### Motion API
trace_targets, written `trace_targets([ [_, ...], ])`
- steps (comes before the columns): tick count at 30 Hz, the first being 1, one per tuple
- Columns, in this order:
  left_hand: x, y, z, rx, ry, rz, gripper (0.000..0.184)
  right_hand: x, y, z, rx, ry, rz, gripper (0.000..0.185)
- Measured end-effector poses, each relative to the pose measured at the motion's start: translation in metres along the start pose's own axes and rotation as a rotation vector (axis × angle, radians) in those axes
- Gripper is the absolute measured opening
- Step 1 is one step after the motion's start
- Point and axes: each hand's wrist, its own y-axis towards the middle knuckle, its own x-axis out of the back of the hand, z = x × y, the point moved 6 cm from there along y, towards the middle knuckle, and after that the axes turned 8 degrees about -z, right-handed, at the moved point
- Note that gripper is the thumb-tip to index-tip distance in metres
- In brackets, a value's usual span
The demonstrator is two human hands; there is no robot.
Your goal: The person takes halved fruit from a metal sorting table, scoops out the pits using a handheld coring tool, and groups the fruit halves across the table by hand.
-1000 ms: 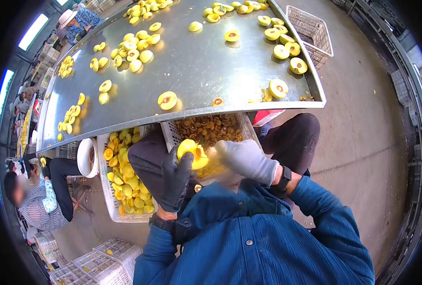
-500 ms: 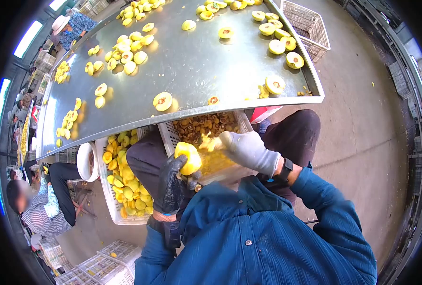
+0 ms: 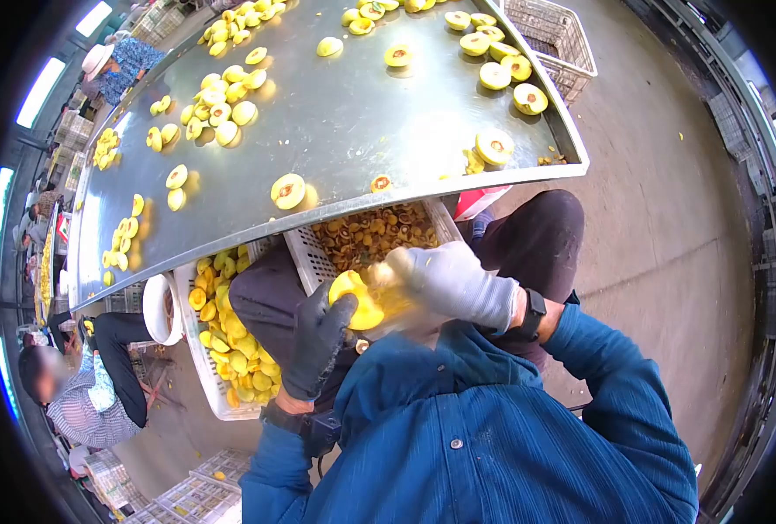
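My left hand [image 3: 316, 341], in a dark glove, grips a yellow peach half [image 3: 359, 301] over my lap. Close against the fruit's right side is my right hand [image 3: 462, 278], in a pale grey glove. Its fingers are curled and smeared by motion, and I cannot make out what is in them. Beneath both hands stands a white crate [image 3: 309, 255] between my knees, holding brown peach pits and scraps [image 3: 375, 234]. Another white crate [image 3: 216, 403], full of yellow peach halves [image 3: 241, 345], is beside my left leg.
A metal table [image 3: 318, 166] with a raised rim spans the front, bearing scattered peach halves [image 3: 288, 190]. Beyond its right corner is a plastic crate [image 3: 571, 65]. A white bucket [image 3: 162, 310] and a seated person [image 3: 91, 402] are at left; another person [image 3: 126, 65] stands farther back.
My left hand has turned and brought the peach half slightly right, nearer my right hand. The right-hand fingers have moved a little lower beside the fruit. The whole view has shifted slightly.
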Motion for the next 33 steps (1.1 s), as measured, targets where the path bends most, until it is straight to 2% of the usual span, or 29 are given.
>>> trace_targets([
  [1, 0.002, 0.001, 0.001, -0.075, 0.132, -0.010, 0.021, 0.000, 0.000, 0.005, 0.029, -0.001, 0.036, 0.015],
  [3, 0.005, -0.003, 0.004, -0.371, 0.490, -0.015, 0.020, -0.014, -0.002, -0.007, 0.033, -0.016, 0.056, 0.014],
  [5, 0.006, -0.009, 0.002, -0.516, 0.685, -0.077, 0.021, -0.019, 0.001, -0.013, 0.048, -0.053, 0.075, 0.014],
  [8, 0.004, -0.016, -0.002, -0.424, 0.609, -0.130, 0.021, -0.020, -0.001, -0.012, 0.044, -0.051, 0.046, 0.013],
  [10, 0.000, -0.013, -0.022, -0.288, 0.407, -0.109, 0.020, -0.038, -0.008, -0.042, -0.081, -0.071, 0.149, 0.013],
  [12, 0.008, -0.011, -0.036, -0.471, 0.356, -0.228, 0.021, -0.040, -0.007, -0.048, -0.195, -0.087, 0.215, 0.014],
  [13, 0.013, -0.014, -0.041, -0.550, 0.334, -0.290, 0.022, -0.038, -0.007, -0.040, -0.157, -0.062, 0.166, 0.014],
  [14, 0.011, -0.015, -0.054, -0.658, 0.529, -0.311, 0.022, -0.030, -0.002, -0.028, -0.127, -0.039, 0.110, 0.014],
  [15, 0.014, -0.012, -0.051, -0.643, 0.501, -0.295, 0.022, -0.017, 0.005, -0.015, -0.099, -0.020, 0.047, 0.014],
  [16, 0.016, -0.007, -0.045, -0.627, 0.473, -0.278, 0.022, -0.005, 0.008, -0.004, -0.208, 0.092, 0.026, 0.017],
  [17, 0.016, -0.004, -0.043, -0.612, 0.444, -0.260, 0.022, -0.010, 0.011, 0.004, -0.116, 0.072, 0.006, 0.019],
  [19, 0.008, -0.006, -0.046, -0.587, 0.481, -0.243, 0.022, 0.006, 0.012, 0.011, 0.069, 0.119, -0.203, 0.012],
  [22, 0.007, -0.007, -0.047, -0.611, 0.488, -0.267, 0.023, -0.016, 0.013, -0.002, -0.011, -0.027, -0.056, 0.012],
  [25, 0.002, -0.015, -0.052, -0.767, 0.645, -0.311, 0.026, -0.018, 0.014, -0.009, 0.035, -0.030, -0.094, 0.010],
  [26, 0.002, -0.018, -0.053, -0.809, 0.645, -0.337, 0.027, -0.038, 0.015, -0.032, -0.122, -0.099, 0.024, 0.010],
  [27, 0.004, -0.021, -0.056, -0.854, 0.647, -0.354, 0.027, -0.034, 0.011, -0.044, -0.134, -0.075, 0.020, 0.011],
  [28, 0.009, -0.022, -0.057, -0.801, 0.624, -0.347, 0.030, -0.034, 0.011, -0.050, -0.156, -0.081, 0.004, 0.012],
  [32, 0.016, -0.015, -0.052, -0.853, 0.698, -0.340, 0.034, -0.011, 0.021, -0.008, -0.096, 0.112, -0.101, 0.009],
  [33, 0.014, -0.015, -0.054, -0.867, 0.693, -0.338, 0.034, 0.003, 0.026, 0.006, -0.076, 0.077, -0.004, 0.010],
])
